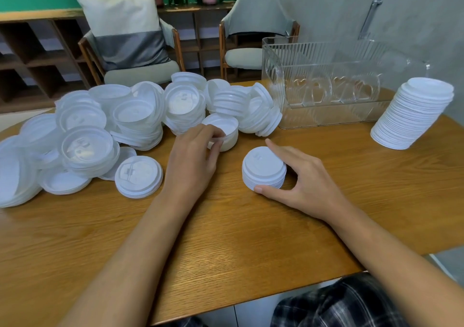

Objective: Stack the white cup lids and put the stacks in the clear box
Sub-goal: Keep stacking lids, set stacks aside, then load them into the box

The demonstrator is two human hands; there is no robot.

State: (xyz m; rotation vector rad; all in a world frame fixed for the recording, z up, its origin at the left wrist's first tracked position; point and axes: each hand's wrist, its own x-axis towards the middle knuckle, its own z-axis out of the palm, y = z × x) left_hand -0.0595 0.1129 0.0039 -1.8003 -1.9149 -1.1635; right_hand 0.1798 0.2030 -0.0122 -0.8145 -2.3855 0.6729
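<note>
Right, status. Wooden bench [226, 238] carries everything. Loose pile [100, 130] of white cup lids sprawls over the far-left part, from the left edge to about mid-bench. Some lids are dome-up, some rim-up, many half-nested.

Clear box [313, 50] stands at the far-right, ribbed walls, no lids in it that I can see. Its left end is touching or just beside the pile, can't tell which. Tall stack [411, 115] stands at the right edge, just nearer than the box, not boxed yet.

Right hand [306, 181] is mid-bench, thumb at the near base and forefinger over the far rim of the short stack [263, 169], clamped round it. That stack is dome-up, axis vertical, sitting on the bench. Left hand [193, 161] is at the pile's near edge, fingers curled over the rim of an upturned bunch [226, 130] of nested lids, pinching it. Hands are apart, each on its own load. Single lid [138, 176] lies dome-up just beside the pile.

Key geometry: upturned bunch lies left of and farther out than the short stack, near but not touching. It's rim-up and the short stack is dome-up, so my read is it needs flipping before it nests on top. Left hand owns that move; right hand only steadies. Box is beyond and right of the short stack, so right hand is nearer for the drop-in. Task looks early: most lids unstacked.
</note>
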